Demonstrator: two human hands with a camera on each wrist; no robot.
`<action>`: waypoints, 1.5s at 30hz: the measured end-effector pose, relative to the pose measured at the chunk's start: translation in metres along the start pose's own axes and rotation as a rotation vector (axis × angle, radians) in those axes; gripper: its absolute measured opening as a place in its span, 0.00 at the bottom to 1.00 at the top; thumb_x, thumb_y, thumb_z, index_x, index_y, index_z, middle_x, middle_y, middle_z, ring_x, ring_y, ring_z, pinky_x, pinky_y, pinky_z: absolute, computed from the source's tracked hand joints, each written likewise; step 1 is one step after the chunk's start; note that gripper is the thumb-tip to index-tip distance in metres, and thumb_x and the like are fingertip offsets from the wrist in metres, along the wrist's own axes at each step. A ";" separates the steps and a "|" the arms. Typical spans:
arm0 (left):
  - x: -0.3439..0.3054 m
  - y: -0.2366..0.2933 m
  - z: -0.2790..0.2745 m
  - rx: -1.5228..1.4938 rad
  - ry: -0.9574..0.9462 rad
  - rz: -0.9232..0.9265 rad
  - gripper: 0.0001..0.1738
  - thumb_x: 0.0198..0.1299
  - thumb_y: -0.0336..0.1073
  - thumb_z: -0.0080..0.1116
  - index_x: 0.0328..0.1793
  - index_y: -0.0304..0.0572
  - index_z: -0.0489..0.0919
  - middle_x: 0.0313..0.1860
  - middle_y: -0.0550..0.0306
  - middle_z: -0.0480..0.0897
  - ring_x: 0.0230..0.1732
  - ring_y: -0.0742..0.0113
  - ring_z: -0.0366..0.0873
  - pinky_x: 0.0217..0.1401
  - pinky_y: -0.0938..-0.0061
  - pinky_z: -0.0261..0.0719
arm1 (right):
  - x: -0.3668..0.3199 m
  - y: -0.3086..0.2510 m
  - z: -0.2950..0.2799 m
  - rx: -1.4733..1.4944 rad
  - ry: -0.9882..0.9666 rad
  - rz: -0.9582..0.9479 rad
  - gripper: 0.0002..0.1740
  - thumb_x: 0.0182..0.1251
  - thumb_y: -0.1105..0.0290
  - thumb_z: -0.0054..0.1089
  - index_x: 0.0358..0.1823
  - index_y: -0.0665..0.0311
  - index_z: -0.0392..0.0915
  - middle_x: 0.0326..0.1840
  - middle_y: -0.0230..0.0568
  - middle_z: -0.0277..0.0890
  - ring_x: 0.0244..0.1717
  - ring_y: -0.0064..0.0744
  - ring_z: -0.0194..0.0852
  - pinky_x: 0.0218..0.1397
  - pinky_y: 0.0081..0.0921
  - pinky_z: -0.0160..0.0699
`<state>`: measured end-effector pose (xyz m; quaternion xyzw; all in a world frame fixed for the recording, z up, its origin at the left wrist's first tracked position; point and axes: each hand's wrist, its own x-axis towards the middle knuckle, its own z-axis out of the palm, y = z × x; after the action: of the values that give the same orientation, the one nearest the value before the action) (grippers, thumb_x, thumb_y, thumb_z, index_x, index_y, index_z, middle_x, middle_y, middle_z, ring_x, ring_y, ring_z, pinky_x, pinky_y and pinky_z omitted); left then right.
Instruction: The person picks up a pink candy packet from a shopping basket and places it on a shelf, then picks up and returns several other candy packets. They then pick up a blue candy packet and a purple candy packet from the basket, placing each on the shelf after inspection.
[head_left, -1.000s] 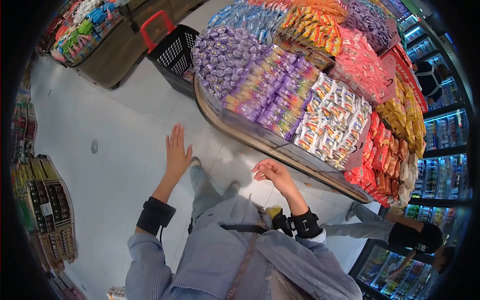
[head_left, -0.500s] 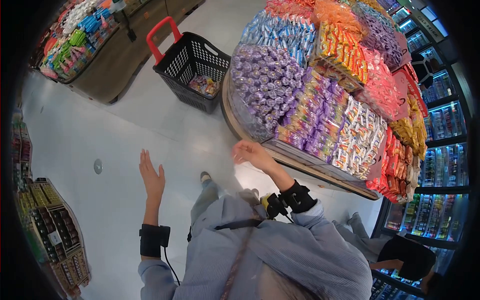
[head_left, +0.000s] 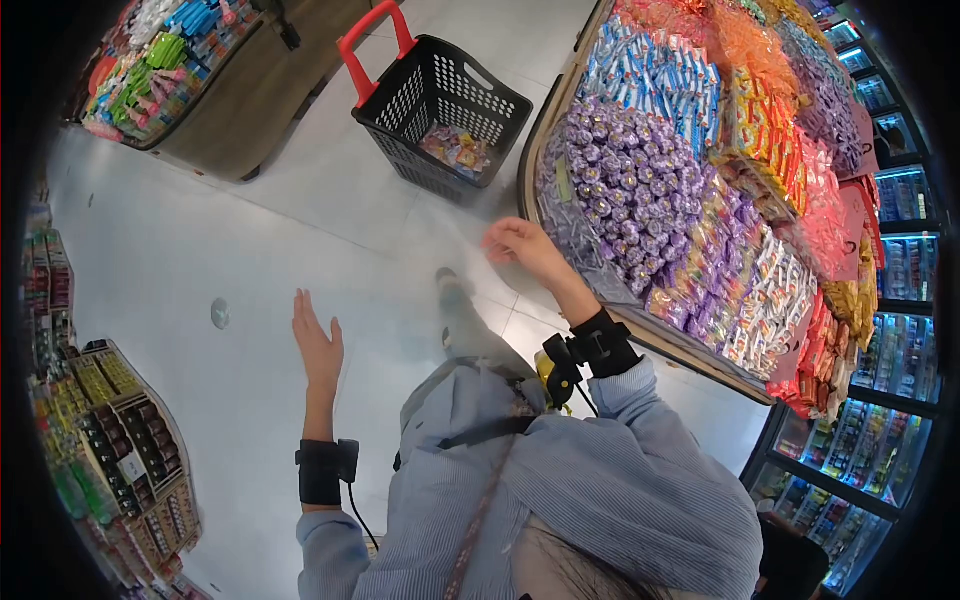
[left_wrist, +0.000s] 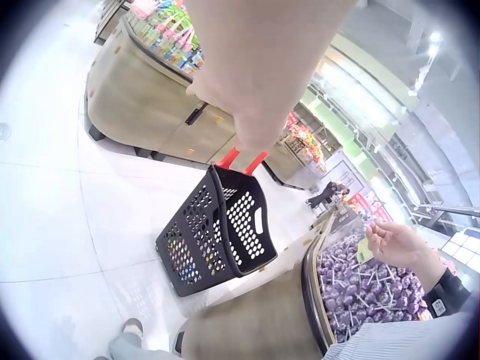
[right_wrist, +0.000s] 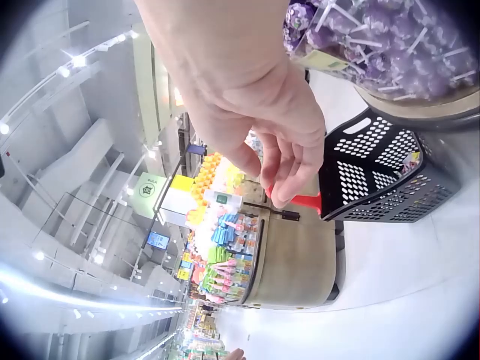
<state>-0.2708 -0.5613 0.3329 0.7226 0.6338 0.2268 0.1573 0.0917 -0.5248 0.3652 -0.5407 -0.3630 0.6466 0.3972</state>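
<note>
My left hand [head_left: 318, 345] hangs over the floor with its fingers straight and nothing in them. My right hand [head_left: 525, 245], fingers loosely bent and holding nothing, is beside the rounded corner of a candy stand. Nearest to it on that stand are purple-wrapped lollipops [head_left: 630, 190] behind a clear plastic wall. Ahead on the floor stands a black shopping basket [head_left: 415, 165] with a raised red handle [head_left: 352, 68]. Colourful wrapped packets [head_left: 455, 150] lie in its bottom. The right wrist view shows the right hand's fingertips overlapping the red handle, with the basket farther off.
Beyond the lollipops the stand carries blue-and-white packets [head_left: 650, 85], orange packets [head_left: 765, 140] and white packets [head_left: 770, 300]. Another goods stand [head_left: 235, 110] is at the upper left, a shelf of jars [head_left: 130, 450] at the lower left. Lit drink fridges [head_left: 865, 440] line the right side.
The basket and candy stand have come closer and shifted right in the head view as the person walked forward. The right hand has moved up toward the stand's corner; both hands stay empty.
</note>
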 end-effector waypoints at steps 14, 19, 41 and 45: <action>0.221 -0.024 0.048 0.001 -0.205 0.117 0.35 0.55 0.27 0.50 0.69 0.35 0.51 0.69 0.42 0.53 0.68 0.46 0.50 0.68 0.50 0.46 | 0.231 -0.035 -0.002 0.137 0.118 0.076 0.09 0.65 0.68 0.47 0.38 0.66 0.72 0.36 0.39 0.77 0.31 0.25 0.76 0.37 0.20 0.77; 0.280 -0.013 0.068 -0.025 -0.297 0.152 0.35 0.55 0.29 0.50 0.69 0.36 0.51 0.69 0.43 0.54 0.69 0.47 0.50 0.69 0.49 0.45 | 0.270 -0.038 -0.009 0.181 0.090 0.108 0.10 0.65 0.66 0.48 0.37 0.66 0.72 0.36 0.38 0.77 0.31 0.24 0.76 0.37 0.20 0.77; 0.552 -0.032 0.187 -0.331 -0.599 0.398 0.32 0.54 0.29 0.52 0.66 0.32 0.57 0.64 0.42 0.62 0.66 0.47 0.56 0.67 0.61 0.54 | 0.410 -0.050 -0.050 0.305 0.489 0.347 0.09 0.67 0.67 0.47 0.38 0.65 0.73 0.36 0.37 0.76 0.34 0.24 0.75 0.40 0.20 0.76; 0.562 -0.026 0.205 -0.455 -0.724 0.214 0.29 0.55 0.29 0.53 0.63 0.32 0.60 0.60 0.41 0.66 0.63 0.49 0.61 0.65 0.66 0.58 | 0.435 -0.025 -0.051 0.366 0.525 0.380 0.10 0.65 0.67 0.47 0.38 0.66 0.74 0.35 0.39 0.77 0.32 0.25 0.76 0.38 0.20 0.77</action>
<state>-0.1320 0.0099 0.2181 0.7638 0.3935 0.1079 0.5001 0.1015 -0.1181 0.2009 -0.6660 -0.0204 0.6021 0.4398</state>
